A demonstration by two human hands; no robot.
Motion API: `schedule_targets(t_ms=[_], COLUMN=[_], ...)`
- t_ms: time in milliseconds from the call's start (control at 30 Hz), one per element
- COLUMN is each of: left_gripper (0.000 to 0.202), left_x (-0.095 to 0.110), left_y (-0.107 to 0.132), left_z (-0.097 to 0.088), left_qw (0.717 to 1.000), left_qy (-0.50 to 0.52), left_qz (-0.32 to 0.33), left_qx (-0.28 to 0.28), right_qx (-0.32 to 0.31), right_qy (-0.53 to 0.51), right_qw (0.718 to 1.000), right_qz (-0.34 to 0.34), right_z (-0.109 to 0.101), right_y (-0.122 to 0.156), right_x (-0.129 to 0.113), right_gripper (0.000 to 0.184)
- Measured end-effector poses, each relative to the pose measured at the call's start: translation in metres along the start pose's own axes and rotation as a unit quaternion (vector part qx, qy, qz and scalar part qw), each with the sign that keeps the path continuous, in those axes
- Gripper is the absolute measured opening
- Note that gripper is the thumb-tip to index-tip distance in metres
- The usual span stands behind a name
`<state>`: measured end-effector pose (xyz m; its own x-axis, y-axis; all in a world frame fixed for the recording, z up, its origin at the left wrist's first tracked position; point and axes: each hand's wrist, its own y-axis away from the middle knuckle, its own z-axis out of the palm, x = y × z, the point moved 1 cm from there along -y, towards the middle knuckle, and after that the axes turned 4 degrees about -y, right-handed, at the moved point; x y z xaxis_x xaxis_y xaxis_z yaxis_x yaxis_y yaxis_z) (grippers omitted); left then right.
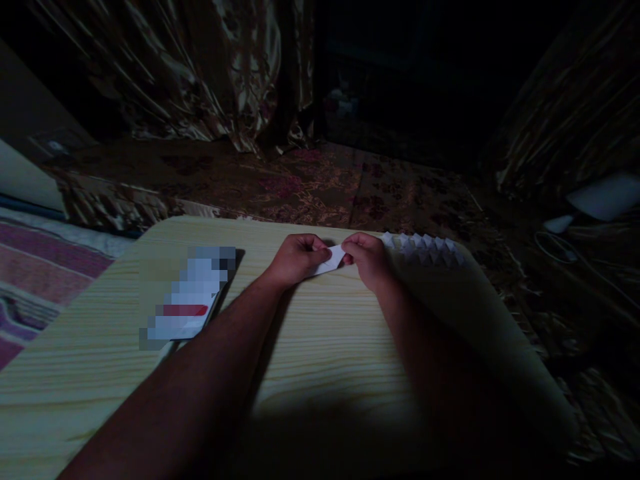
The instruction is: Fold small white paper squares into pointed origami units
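A small white piece of folded paper (332, 259) is pinched between both my hands above the far part of a light wooden table (320, 347). My left hand (296, 259) has its fingers closed on the paper's left end. My right hand (367, 258) is closed on its right end. Just right of my right hand, a row of several small folded white paper pieces (425, 249) lies along the table's far edge.
A flat white packet with a red stripe (189, 301), partly blurred out, lies on the table's left side. Patterned dark cloth (300, 180) covers the floor beyond the table, with curtains behind. A striped rug (35, 280) lies at left. White objects and a cable (575, 233) sit at right.
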<state>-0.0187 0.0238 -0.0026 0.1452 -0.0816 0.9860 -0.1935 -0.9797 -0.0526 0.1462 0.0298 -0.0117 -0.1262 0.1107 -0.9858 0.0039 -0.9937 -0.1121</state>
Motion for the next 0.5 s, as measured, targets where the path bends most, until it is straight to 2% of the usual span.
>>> schedule_targets(t_ms=[300,500], left_gripper=[0.023,0.025], left_x=[-0.0012,-0.0032], left_y=[-0.0027,-0.0048], left_z=[-0.0022,-0.002], left_qw=[0.998,0.995], left_qy=[0.012,0.065], left_qz=[-0.004,-0.005], left_qx=[0.058,0.079], right_qx=[0.072,0.027], right_qy=[-0.08,-0.067], right_qw=[0.994,0.997], right_qz=[-0.021,-0.023], right_z=[-0.0097,-0.0076], right_y=[-0.0098,-0.0069], right_x=[0.0031,0.0033], right_gripper=[0.01,0.009])
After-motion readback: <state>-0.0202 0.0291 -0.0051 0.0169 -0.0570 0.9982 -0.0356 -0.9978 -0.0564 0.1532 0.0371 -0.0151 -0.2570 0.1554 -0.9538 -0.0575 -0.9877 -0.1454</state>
